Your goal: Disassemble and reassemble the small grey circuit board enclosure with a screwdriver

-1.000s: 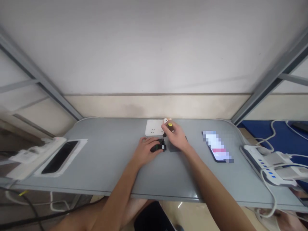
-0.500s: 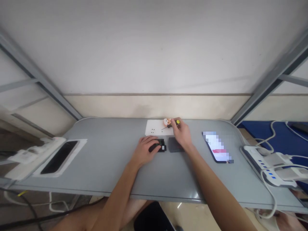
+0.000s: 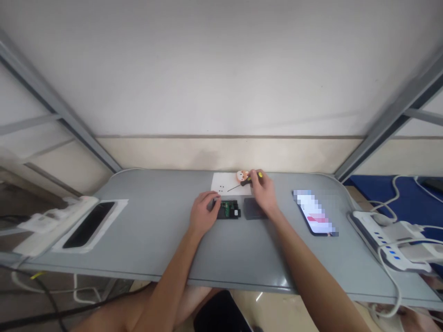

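In my right hand (image 3: 266, 191) is a screwdriver (image 3: 246, 182) with a black and yellow handle. Its thin shaft points left and down over a white sheet (image 3: 235, 190), the tip near several tiny dark screws (image 3: 221, 188). My left hand (image 3: 204, 213) lies at the left end of a black case holding a green circuit board (image 3: 228, 208). Thumb and index finger come close together there; whatever sits between them is too small to make out. A flat dark cover (image 3: 252, 210) lies right of the board, partly under my right wrist.
A small orange and white animal-face figure (image 3: 241, 175) sits on the sheet. To the right are a lit phone (image 3: 314, 214) and a power strip (image 3: 384, 244) with cables. On the left, a dark phone (image 3: 90, 224) lies beside another white strip (image 3: 58, 228). A wall stands behind.
My left hand has drawn back to the left, uncovering more of the green board, and its fingers have come together. The screwdriver tip has moved left and slightly down over the sheet.
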